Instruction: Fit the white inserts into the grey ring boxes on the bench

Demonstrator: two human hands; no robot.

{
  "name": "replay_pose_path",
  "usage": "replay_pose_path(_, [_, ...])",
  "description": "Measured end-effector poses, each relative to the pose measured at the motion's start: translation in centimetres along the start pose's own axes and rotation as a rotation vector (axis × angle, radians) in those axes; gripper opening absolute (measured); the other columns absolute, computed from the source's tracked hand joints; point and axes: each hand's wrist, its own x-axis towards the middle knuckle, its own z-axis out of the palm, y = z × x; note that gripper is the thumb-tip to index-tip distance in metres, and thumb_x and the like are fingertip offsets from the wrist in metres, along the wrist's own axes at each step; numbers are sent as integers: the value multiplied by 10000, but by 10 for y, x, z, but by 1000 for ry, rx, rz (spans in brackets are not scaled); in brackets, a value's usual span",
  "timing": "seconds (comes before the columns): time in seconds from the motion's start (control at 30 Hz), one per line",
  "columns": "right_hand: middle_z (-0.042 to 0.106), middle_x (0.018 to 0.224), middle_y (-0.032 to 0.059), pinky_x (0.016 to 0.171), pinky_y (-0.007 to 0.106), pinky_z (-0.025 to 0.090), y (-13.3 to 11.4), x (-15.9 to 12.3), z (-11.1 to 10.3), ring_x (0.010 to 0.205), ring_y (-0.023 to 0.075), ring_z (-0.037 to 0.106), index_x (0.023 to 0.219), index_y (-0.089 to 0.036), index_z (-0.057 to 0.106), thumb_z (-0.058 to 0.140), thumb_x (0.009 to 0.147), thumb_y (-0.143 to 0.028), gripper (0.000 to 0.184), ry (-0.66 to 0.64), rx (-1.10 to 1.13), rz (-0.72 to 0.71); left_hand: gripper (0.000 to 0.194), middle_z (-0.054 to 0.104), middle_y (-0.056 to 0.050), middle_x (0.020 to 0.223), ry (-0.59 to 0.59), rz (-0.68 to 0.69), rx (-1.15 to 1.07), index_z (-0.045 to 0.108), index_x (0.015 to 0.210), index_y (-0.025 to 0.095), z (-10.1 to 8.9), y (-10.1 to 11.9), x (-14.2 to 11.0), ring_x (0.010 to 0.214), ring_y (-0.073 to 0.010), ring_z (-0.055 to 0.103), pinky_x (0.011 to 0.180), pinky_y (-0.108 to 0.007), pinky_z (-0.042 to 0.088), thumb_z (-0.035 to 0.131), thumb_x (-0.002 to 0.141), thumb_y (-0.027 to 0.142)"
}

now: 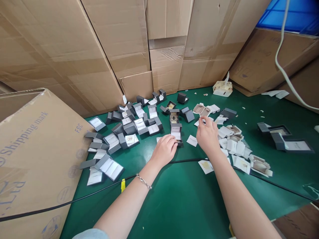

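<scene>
My left hand (165, 149) rests on the green table (179, 199) with fingers curled against the near edge of an open grey jewellery box (175, 130) with a white-lined lid. My right hand (207, 133) reaches forward just right of that box, fingers bent down over small white pieces near a white card (192, 140). What its fingertips pinch is hidden. A bracelet (144, 181) sits on my left wrist.
Several open grey boxes (129, 127) are scattered at the left. White and beige inserts (239, 149) pile up at the right, with larger grey boxes (281, 136) beyond. Cardboard cartons (124, 43) wall the back and left. A black cable (99, 191) crosses the table.
</scene>
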Motion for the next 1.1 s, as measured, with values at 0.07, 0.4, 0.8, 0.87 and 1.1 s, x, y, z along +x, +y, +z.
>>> replay_pose_path(0.07, [456, 1248, 188, 937, 482, 359, -4, 0, -4, 1122, 312, 433, 1247, -89, 499, 231, 871, -165, 468, 38, 68, -16, 225, 636, -72, 1062, 19, -6, -1, 610, 921, 167, 1, 0, 0, 1090, -213, 534, 938, -403, 470, 391, 899, 213])
replay_pose_path(0.4, [508, 1256, 68, 832, 363, 491, -11, -3, -37, 1012, 218, 582, 999, -239, 671, 511, 809, -452, 328, -588, 1309, 205, 240, 609, -81, 1104, 49, -26, -61, 550, 1074, 187, -1, 0, 0, 1093, -214, 523, 936, -408, 461, 395, 898, 239])
replay_pose_path(0.8, [553, 1186, 97, 816, 348, 449, -27, -5, 1, 973, 201, 546, 1181, -195, 534, 560, 735, -450, 515, -321, 792, 312, 213, 621, -66, 1079, 43, -15, -116, 587, 995, 198, 0, 0, 1, 1078, -199, 528, 936, -394, 462, 400, 896, 220])
replay_pose_path(0.87, [567, 1167, 95, 814, 349, 444, -30, -8, 7, 992, 208, 542, 1159, -190, 541, 525, 760, -427, 464, -333, 744, 255, 218, 619, -64, 1084, 43, -9, -113, 595, 983, 196, -1, 1, 1, 1083, -196, 527, 940, -389, 463, 397, 896, 218])
replay_pose_path(1.1, [621, 901, 44, 709, 288, 436, -37, -12, 1, 805, 173, 559, 881, -202, 582, 518, 784, -331, 174, -215, 612, 76, 235, 605, -75, 1134, 47, -75, -145, 553, 1066, 200, 0, 1, 1, 1107, -215, 523, 944, -415, 454, 398, 893, 238])
